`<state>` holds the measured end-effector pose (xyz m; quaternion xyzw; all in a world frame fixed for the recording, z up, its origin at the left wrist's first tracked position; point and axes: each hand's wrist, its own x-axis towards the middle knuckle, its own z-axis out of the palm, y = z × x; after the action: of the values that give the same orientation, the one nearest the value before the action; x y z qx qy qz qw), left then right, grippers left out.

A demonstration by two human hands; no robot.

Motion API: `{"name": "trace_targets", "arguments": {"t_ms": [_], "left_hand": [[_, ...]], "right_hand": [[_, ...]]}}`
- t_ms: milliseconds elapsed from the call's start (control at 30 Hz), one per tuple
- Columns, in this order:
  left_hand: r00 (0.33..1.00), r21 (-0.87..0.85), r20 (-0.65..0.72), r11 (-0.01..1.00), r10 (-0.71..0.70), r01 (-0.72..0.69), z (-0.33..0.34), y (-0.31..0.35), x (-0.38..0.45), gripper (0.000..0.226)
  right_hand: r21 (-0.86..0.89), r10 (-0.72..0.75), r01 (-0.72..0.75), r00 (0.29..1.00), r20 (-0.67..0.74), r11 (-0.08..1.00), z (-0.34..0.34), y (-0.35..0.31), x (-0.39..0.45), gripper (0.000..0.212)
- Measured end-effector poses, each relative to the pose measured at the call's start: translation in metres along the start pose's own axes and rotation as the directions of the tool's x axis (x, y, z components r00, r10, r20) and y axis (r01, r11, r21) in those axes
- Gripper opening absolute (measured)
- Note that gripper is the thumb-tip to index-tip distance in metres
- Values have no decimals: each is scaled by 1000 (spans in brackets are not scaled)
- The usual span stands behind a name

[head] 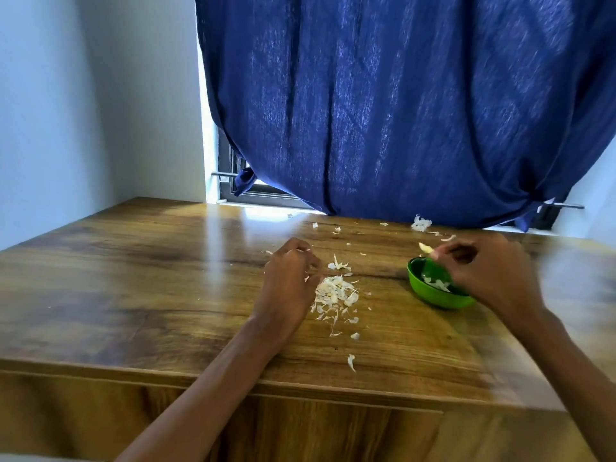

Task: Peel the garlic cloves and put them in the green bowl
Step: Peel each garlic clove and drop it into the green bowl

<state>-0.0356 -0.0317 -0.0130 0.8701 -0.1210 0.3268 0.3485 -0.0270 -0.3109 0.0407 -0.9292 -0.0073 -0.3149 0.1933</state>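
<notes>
Right hand (490, 271) pinches garlic clove (425, 248) above green bowl (433, 296); left hand (290, 278) loosely curled

Blue curtain (400, 111), window (230, 168), wooden table (133, 278)

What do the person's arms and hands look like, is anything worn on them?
Both hands, left hand and right hand, are bare, with no gloves. The forearms are bare too: no sleeves, watch or bracelets show. No rings can be made out, though the right one is blurred.
</notes>
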Motion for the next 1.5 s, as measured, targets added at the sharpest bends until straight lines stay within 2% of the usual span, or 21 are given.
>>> {"name": "trace_targets", "arguments": {"t_ms": [100,200,333,433,500,600,800,900,1033,1167,1267,1500], "left_hand": [[1000,13,1,1000,5,-5,-1,0,-1,26],[1000,7,-21,1000,-19,19,-2,-2,-3,44],[994,46,65,995,-90,87,1,-10,3,81],[975,20,168,990,-143,142,4,-15,6,92],[969,18,193,988,-156,156,6,-17,6,88],[977,39,154,989,-149,145,7,-15,6,75],[993,87,87,994,-80,73,2,-12,4,46],[995,96,74,994,-61,54,6,-13,6,38],[997,99,59,994,-44,38,11,-13,10,31],[998,103,63,995,-14,7,11,-11,10,31],[998,97,69,995,-6,-1,9,-9,8,32],[998,92,70,996,-8,1,12,-11,11,27]], "right_hand": [[-126,81,-71,994,73,989,-5,13,4,9],[-141,94,-76,988,123,987,1,12,7,8],[-1,-7,7,993,120,1000,9,-7,13,22],[128,-134,115,979,151,985,21,-35,16,26],[161,-219,183,943,250,970,36,-55,18,26],[173,-303,255,875,377,951,60,-79,19,26],[96,-282,273,805,522,957,86,-90,17,22],[79,-246,240,827,506,968,80,-80,21,25],[138,-261,223,864,430,965,72,-74,23,31],[83,-254,241,893,372,967,72,-74,26,26],[137,-266,229,861,434,964,74,-77,26,28],[82,-232,223,810,538,971,78,-76,25,27]]}}
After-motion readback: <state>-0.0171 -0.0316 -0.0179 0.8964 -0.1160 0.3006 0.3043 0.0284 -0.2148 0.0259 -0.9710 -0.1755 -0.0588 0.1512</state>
